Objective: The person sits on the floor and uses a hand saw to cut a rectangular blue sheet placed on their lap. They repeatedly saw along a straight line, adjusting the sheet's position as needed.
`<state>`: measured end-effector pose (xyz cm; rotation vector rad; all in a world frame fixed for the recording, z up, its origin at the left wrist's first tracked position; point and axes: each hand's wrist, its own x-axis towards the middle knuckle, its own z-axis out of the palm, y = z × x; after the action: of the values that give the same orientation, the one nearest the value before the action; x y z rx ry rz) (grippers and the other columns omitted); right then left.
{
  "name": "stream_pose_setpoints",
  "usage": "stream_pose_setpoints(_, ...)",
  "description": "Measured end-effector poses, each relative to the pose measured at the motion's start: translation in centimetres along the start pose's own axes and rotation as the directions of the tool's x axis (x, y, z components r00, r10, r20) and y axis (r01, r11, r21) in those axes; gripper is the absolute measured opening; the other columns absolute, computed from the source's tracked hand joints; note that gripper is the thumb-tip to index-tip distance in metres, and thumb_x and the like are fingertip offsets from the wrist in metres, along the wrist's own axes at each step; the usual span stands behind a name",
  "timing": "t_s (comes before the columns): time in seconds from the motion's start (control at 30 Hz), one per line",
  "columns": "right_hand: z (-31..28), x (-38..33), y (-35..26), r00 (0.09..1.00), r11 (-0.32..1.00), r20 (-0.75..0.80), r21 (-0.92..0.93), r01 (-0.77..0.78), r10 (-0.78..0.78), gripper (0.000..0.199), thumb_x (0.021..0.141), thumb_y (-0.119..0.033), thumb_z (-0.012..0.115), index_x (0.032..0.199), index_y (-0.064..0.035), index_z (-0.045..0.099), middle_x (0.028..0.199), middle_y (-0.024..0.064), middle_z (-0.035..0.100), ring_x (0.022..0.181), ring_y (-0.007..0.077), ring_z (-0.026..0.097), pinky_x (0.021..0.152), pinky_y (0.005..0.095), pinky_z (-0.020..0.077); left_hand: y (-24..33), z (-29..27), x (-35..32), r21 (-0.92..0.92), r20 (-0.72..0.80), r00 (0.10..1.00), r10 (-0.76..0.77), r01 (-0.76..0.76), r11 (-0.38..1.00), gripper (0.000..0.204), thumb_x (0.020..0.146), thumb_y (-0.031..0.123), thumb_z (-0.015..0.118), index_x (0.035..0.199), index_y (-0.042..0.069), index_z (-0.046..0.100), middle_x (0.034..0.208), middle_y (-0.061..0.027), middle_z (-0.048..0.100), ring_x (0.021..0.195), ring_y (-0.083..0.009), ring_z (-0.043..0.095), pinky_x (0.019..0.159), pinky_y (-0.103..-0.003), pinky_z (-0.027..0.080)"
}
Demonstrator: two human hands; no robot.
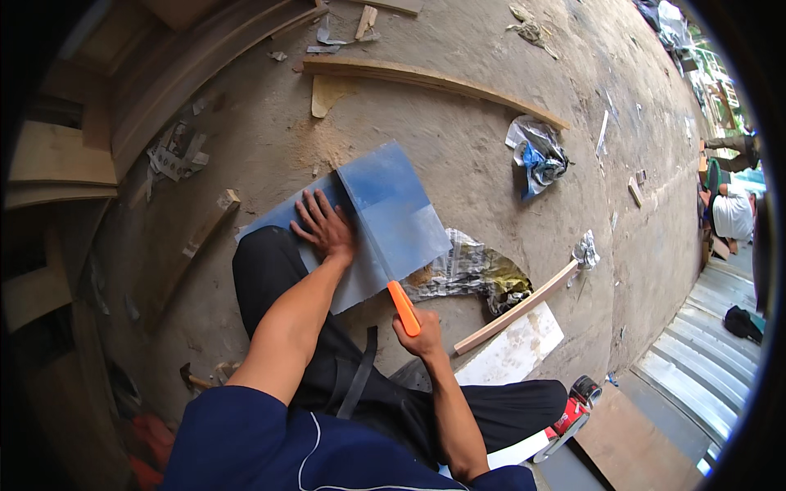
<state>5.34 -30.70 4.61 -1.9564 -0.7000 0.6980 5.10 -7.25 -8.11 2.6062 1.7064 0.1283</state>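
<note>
Blue sheet [401, 209]: In the head view it lies over the concrete floor [467, 151], beside the left knee [264, 258]; what supports it underneath cannot be told.
Orange-handled saw [404, 308]: Its thin blade runs from the handle across the sheet, and sawdust [318, 146] lies beyond the far edge; sawing appears to be the step in hand.
Saw stroke: The next move likely calls for a steady pull or push along that line, with the sheet pinned firmly.
Left hand [329, 235]: Palm down left of the blade, fingers spread apart, gripping nothing.
Left forearm [299, 311]: It slants up and rightward from the dark sleeve.
Right hand [422, 334]: Clamped around the saw handle, just off the sheet's near edge.
Right forearm [456, 409]: It leans up and leftward, roughly behind the blade.
</note>
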Motion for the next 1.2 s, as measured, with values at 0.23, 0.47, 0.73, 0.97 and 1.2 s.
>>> stream_pose_setpoints(0.23,-3.6,-5.1,-1.6,0.997,0.998,0.047,0.011,-0.069,0.068,0.010,0.072,-0.009,0.068,0.069,-0.0032,0.060,0.060,0.0146,0.058,0.053,0.0330,0.060,0.052,0.0372,0.0470,-0.3,-0.7,0.3,-0.078,-0.008,1.000,0.018,-0.018,0.997,0.056,0.098,0.034,0.036,0.148,0.011,0.029,0.158,-0.0092,0.016,0.146,-0.0325,0.010,0.111,-0.061,0.003)
stream_pose_setpoints(0.47,-0.2,-0.2,1.8,0.995,0.999,0.095,-0.013,0.032,-0.031,0.011,0.071,-0.012,0.068,0.076,-0.0039,0.061,0.066,0.0145,0.060,0.059,0.0353,0.060,0.054,0.0400,0.0484,-0.4,0.6,0.1,0.128,-0.006,0.997,0.073,-0.072,0.989,0.058,0.099,0.037,0.037,0.150,0.014,0.025,0.159,-0.0046,0.016,0.146,-0.0308,0.011,0.111,-0.061,0.007)
stream_pose_setpoints(0.73,-3.8,-4.2,0.8,0.993,1.000,0.120,-0.010,-0.007,0.008,0.011,0.070,-0.009,0.067,0.079,-0.0043,0.063,0.067,0.0119,0.062,0.061,0.0329,0.063,0.059,0.0383,0.0509,-0.3,-0.3,0.3,-0.079,0.000,1.000,0.027,-0.027,0.997,0.056,0.099,0.033,0.036,0.150,0.013,0.025,0.159,-0.0046,0.017,0.146,-0.0324,0.009,0.111,-0.061,0.003)
stream_pose_setpoints(0.97,0.5,5.0,-0.3,0.996,0.998,0.061,-0.008,0.066,-0.065,0.015,0.072,-0.012,0.067,0.068,-0.0017,0.057,0.060,0.0141,0.057,0.052,0.0331,0.057,0.052,0.0378,0.0450,-0.5,1.0,0.6,0.040,-0.024,0.999,0.033,-0.032,0.999,0.055,0.099,0.035,0.036,0.149,0.014,0.027,0.158,-0.0021,0.018,0.146,-0.0299,0.012,0.112,-0.060,0.004)
stream_pose_setpoints(1.2,-0.8,0.2,-2.4,0.999,1.000,0.043,-0.015,0.022,-0.021,0.010,0.072,-0.010,0.067,0.073,-0.0025,0.061,0.062,0.0145,0.058,0.055,0.0361,0.058,0.055,0.0402,0.0483,-0.6,-0.3,0.1,-0.071,-0.021,0.999,0.048,-0.050,0.996,0.053,0.099,0.035,0.033,0.148,0.015,0.031,0.157,-0.0016,0.023,0.146,-0.0286,0.013,0.112,-0.058,0.004)
